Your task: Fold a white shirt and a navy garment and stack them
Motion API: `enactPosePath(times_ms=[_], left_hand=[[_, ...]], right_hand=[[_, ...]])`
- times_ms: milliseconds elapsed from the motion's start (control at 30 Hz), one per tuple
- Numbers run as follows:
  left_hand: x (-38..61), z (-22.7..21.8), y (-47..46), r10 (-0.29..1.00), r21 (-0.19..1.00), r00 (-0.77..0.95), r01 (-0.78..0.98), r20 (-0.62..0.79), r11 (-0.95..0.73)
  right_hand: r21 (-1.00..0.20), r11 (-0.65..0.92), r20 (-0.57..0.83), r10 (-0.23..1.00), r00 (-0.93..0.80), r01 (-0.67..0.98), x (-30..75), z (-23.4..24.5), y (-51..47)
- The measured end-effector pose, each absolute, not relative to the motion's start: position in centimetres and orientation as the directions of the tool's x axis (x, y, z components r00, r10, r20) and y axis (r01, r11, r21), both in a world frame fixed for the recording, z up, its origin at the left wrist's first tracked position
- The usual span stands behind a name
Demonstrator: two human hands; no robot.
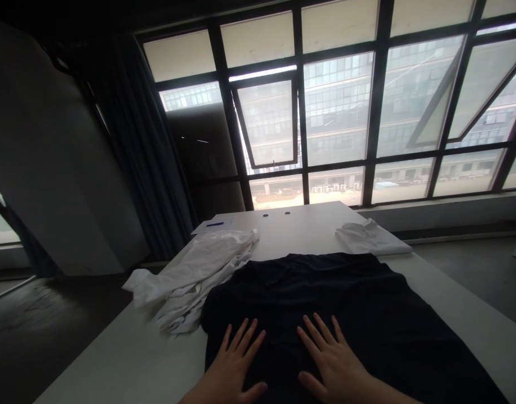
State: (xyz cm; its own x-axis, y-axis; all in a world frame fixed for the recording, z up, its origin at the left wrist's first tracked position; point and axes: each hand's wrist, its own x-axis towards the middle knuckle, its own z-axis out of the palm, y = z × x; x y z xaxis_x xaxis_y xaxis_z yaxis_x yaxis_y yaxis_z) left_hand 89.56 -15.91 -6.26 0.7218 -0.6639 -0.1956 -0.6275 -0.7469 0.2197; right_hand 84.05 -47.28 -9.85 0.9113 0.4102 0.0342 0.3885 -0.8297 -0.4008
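A dark navy garment lies spread over the near part of the white table; its exact kind is hard to make out in the dim light. My left hand rests flat on its left part, fingers spread. To the right, my right hand lies palm down on the same cloth, fingers also apart. Neither hand grips anything. The garment's left edge touches or overlaps a crumpled white garment.
At the table's right edge sits a folded white garment. A sheet of paper with a dark pen lies at the far left corner. Two round inserts mark the far tabletop. Beyond are windows and a blue curtain.
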Motion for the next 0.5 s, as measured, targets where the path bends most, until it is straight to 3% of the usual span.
enactPosePath(times_ms=[167, 333, 400, 500], left_hand=[[88.9, -4.3, -15.9, -0.668, 0.234, 0.701, -0.626, -0.251, -0.744], [92.4, -3.3, -19.4, -0.650, 0.198, 0.759, -0.644, 0.042, -0.739], [95.1, -3.8, -21.2, -0.614, 0.182, 0.788, -0.609, 0.029, -0.772], [99.6, -5.1, -22.7, -0.492, 0.168, 0.865, -0.472, -0.100, -0.865]], right_hand=[[-0.408, -0.824, -0.021, 0.440, 0.898, 0.395, 83.2, -8.9, -47.2], [-0.353, -0.893, 0.115, 0.254, 0.960, 0.279, 87.0, -6.1, -48.0], [-0.335, -0.919, 0.070, 0.197, 0.978, 0.209, 89.8, -6.1, -49.1], [-0.321, -0.942, -0.072, 0.129, 0.989, 0.099, 93.7, -7.3, -51.2]])
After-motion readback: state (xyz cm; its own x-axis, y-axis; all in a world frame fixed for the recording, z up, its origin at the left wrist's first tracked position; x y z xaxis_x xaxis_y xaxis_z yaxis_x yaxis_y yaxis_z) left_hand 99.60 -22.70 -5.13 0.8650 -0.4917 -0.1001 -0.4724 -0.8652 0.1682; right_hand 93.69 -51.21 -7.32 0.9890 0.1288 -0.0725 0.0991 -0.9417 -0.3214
